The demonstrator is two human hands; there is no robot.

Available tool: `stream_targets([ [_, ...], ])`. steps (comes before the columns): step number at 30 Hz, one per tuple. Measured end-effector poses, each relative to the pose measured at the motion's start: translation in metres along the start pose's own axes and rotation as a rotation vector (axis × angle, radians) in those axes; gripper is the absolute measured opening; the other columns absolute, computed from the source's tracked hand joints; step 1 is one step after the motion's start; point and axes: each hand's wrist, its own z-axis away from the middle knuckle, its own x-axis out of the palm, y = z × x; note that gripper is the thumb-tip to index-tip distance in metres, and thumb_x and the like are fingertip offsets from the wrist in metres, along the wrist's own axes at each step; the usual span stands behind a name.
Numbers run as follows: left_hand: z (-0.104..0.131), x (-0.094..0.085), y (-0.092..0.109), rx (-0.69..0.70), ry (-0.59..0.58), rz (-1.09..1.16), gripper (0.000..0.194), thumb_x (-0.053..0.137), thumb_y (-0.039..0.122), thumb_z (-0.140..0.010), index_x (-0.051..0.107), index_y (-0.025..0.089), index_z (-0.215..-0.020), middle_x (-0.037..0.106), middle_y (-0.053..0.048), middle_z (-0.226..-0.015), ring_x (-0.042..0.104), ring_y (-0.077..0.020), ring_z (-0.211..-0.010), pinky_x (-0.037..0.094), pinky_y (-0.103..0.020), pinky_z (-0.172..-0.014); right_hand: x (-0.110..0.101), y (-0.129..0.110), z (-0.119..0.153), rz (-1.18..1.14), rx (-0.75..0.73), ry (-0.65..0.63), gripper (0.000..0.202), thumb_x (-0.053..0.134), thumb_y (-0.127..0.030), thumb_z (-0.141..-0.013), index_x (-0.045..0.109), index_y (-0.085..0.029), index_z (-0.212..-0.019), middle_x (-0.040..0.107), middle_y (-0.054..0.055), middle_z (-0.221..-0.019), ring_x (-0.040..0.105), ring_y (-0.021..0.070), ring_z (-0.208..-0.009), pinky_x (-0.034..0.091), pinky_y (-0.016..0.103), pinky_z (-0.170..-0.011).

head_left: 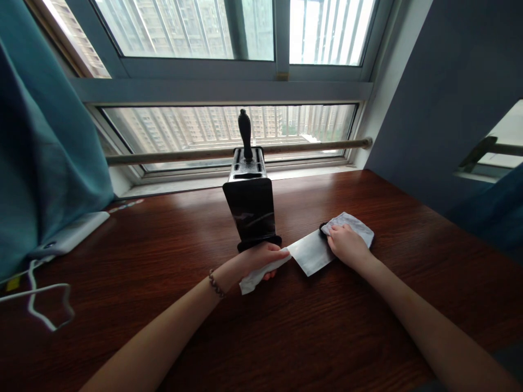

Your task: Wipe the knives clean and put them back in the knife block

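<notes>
Steadying a broad blade between two hands

Seen from the head view, the left hand [261, 257] is closed around a white wrap [261, 275] at the near-left end of the broad metal blade [311, 255], which lies low over the tabletop [306, 326] between the hands, at about 4 o'clock from the slotted stand [250, 209]. The right hand [347, 244] bunches a pale cloth [362, 227] over the blade's far-right end; whether its fingers pinch the metal through the fabric, I cannot tell. A dark piece [322, 227] peeks out beside that cloth

The step in hand looks like holding the blade steady with cloth against it. Any shift would, I judge, call for a firm left grip and right fingertips kept off the edge

The hands are apart. The left forearm reaches in from 7 o'clock, palm turned inward, thumb along the wrap; the right comes from 4 o'clock, knuckles up, fingers curled. The stand, a black handle [245, 130] rising from it, is at 12 o'clock from the left hand
</notes>
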Motion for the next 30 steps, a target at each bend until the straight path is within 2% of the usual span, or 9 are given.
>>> stream_targets([
  [8,0.000,-0.001,-0.001,-0.001,-0.016,0.005,0.031,0.052,0.048,-0.087,0.051,0.018,-0.079,0.051,0.000,-0.054,0.042,-0.0107,-0.041,0.029,-0.023,-0.039,-0.002,-0.006,0.001,-0.139,-0.221,0.039,0.028,0.039,-0.019,-0.092,0.066,-0.011,-0.087,0.063,0.010,-0.099,0.051,0.0250,-0.093,0.041,0.036,-0.089],
  [14,0.000,-0.001,-0.001,0.027,-0.026,-0.019,0.035,0.051,0.051,-0.086,0.048,0.018,-0.076,0.051,0.001,-0.052,0.042,-0.0108,-0.041,0.028,-0.023,-0.039,-0.008,-0.018,0.009,-0.319,-0.423,0.078,0.027,0.042,-0.017,-0.091,0.068,-0.012,-0.098,0.061,0.009,-0.114,0.050,0.0251,-0.099,0.043,0.037,-0.091],
  [19,-0.003,-0.002,-0.003,0.008,-0.017,-0.033,0.038,0.051,0.055,-0.085,0.049,0.018,-0.077,0.052,0.000,-0.053,0.043,-0.0114,-0.041,0.030,-0.024,-0.040,-0.010,-0.023,0.012,-0.448,-0.548,0.071,0.027,0.043,-0.019,-0.092,0.069,-0.015,-0.100,0.060,0.007,-0.118,0.051,0.0239,-0.101,0.042,0.038,-0.094],
  [24,-0.004,-0.003,-0.003,0.038,-0.039,-0.042,0.042,0.052,0.060,-0.083,0.048,0.019,-0.076,0.052,0.000,-0.053,0.043,-0.0113,-0.042,0.030,-0.024,-0.041,-0.009,-0.027,0.013,-0.451,-0.516,0.050,0.030,0.042,-0.021,-0.093,0.067,-0.016,-0.110,0.060,0.004,-0.121,0.050,0.0231,-0.105,0.041,0.036,-0.096],
  [30,-0.004,-0.003,-0.005,0.026,-0.044,-0.039,0.037,0.050,0.055,-0.085,0.048,0.018,-0.077,0.052,0.001,-0.054,0.043,-0.0108,-0.042,0.031,-0.023,-0.042,-0.006,-0.016,0.006,-0.313,-0.271,0.044,0.031,0.042,-0.024,-0.094,0.064,-0.020,-0.115,0.060,0.001,-0.122,0.051,0.0231,-0.105,0.044,0.034,-0.091],
])
